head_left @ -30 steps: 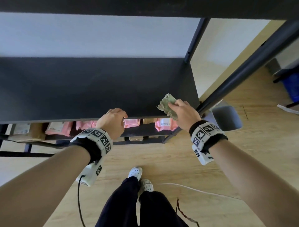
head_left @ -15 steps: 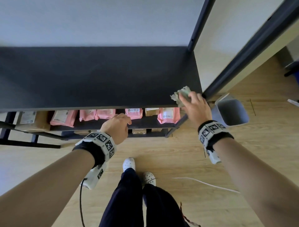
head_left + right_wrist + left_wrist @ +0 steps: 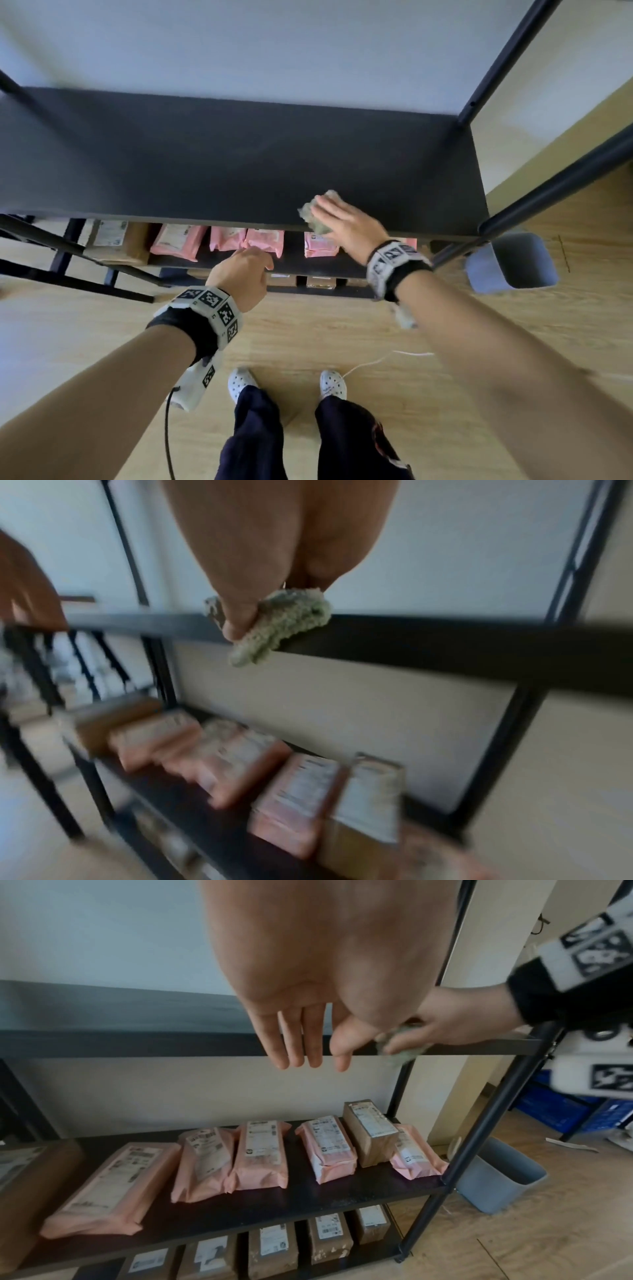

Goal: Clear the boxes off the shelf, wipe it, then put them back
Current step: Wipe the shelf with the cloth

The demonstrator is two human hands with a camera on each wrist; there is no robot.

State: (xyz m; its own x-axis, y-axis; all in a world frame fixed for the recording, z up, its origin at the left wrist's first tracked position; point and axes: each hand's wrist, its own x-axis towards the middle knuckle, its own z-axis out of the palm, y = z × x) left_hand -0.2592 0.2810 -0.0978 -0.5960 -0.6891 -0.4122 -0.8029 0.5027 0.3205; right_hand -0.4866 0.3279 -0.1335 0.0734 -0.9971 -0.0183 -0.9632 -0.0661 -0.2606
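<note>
The dark shelf board (image 3: 205,154) lies bare, with no boxes on it. My right hand (image 3: 346,222) holds a crumpled green cloth (image 3: 320,209) down on the board's front edge, right of centre. In the right wrist view the thumb curls round the cloth (image 3: 284,626), which hangs over the edge. My left hand (image 3: 243,270) hovers in front of the shelf below that edge, holding nothing. Its fingers (image 3: 301,1042) are straight. Pink parcels (image 3: 260,1156) and a brown box (image 3: 369,1134) lie on the shelf below.
More brown boxes (image 3: 270,1245) stand on the bottom shelf. A grey bin (image 3: 513,263) sits on the wooden floor by the rack's right front upright (image 3: 548,192). A white cable (image 3: 376,359) runs across the floor near my feet.
My right hand has slid the cloth leftward along the shelf's front edge. My left hand has come off the edge and dropped lower, its fingers straightening.
</note>
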